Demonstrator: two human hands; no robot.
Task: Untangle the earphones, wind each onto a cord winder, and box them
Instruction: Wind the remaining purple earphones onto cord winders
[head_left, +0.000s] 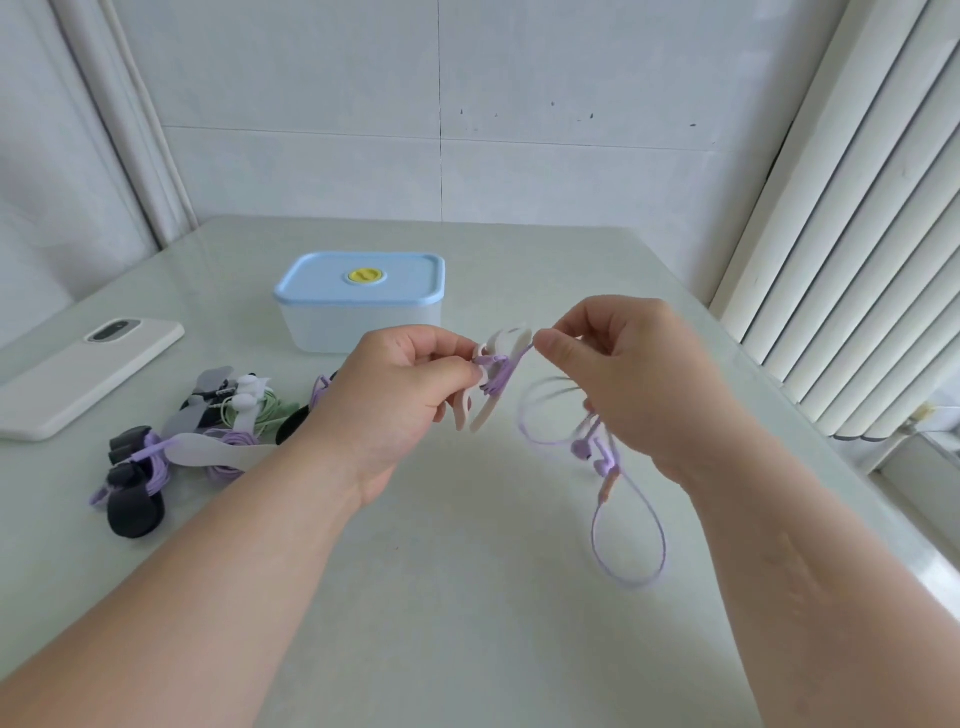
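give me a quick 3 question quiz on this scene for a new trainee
1. The translucent plastic box with the light blue lid is: A shut, with its lid on; B open, with its lid beside it; C lying on its side.
2. True or false: the right hand pinches the thin purple earphone cord while the left hand holds the pale flat silicone cord winder.
3. Fill in: the pile of wound earphones on black and grey winders lies on the person's ____ side.

Key: 1 A; 2 true; 3 left.
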